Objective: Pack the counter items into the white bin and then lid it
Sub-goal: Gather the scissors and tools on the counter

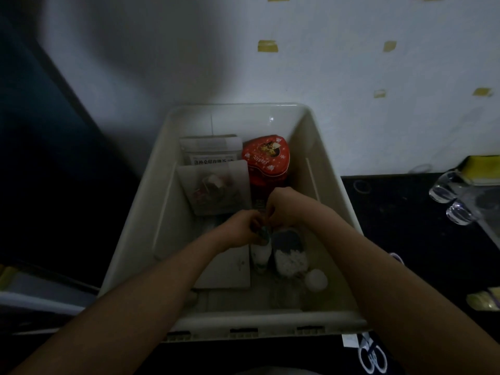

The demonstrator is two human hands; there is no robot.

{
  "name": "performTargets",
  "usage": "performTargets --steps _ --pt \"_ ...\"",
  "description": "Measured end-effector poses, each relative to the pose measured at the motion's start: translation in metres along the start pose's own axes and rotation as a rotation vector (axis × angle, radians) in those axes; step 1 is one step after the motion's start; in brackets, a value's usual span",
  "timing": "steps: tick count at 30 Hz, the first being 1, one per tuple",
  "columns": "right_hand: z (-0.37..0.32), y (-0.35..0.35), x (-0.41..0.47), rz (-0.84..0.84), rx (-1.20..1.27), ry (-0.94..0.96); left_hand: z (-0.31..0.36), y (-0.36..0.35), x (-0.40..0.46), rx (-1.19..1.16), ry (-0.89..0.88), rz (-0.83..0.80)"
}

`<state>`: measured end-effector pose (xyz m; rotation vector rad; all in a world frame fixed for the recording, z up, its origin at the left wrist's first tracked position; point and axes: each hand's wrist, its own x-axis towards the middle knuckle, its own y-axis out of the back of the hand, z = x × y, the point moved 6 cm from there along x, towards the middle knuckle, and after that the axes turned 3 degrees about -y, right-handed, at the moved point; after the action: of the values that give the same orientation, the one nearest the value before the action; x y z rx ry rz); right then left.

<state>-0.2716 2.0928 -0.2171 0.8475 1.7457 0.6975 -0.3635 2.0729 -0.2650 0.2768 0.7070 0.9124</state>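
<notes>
The white bin stands on the dark counter against the wall. Inside it are a red heart-shaped tin, a white pouch with printed text, a flat white packet, a flat white box, a jar of white granules and a small white ball. Both hands are deep in the bin. My left hand grips the green-capped top of a white bottle. My right hand pinches at the same cap from above. What else the fingers hold is hidden.
On the dark counter to the right lie upturned clear glasses, a yellow sponge and a yellow packet. White-handled scissors lie in front of the bin at the near right. A dark drop lies left of the bin.
</notes>
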Motion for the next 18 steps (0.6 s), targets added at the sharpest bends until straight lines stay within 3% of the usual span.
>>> performTargets --steps 3,6,9,13,18 --pt "-0.002 0.013 -0.006 0.122 0.107 0.048 0.011 0.010 -0.004 0.128 -0.039 0.002" --pt "0.005 0.042 -0.023 0.428 0.330 0.128 0.025 0.026 -0.010 0.268 -0.082 0.049" --pt "0.022 0.070 -0.048 0.696 0.742 0.237 0.050 0.044 -0.019 0.258 -0.163 0.206" --pt "0.062 0.091 -0.080 0.806 1.361 0.350 0.115 0.053 -0.032 0.163 -0.374 0.490" --pt "0.149 0.090 -0.096 0.824 1.417 0.162 0.206 -0.005 -0.028 0.098 -0.516 0.520"
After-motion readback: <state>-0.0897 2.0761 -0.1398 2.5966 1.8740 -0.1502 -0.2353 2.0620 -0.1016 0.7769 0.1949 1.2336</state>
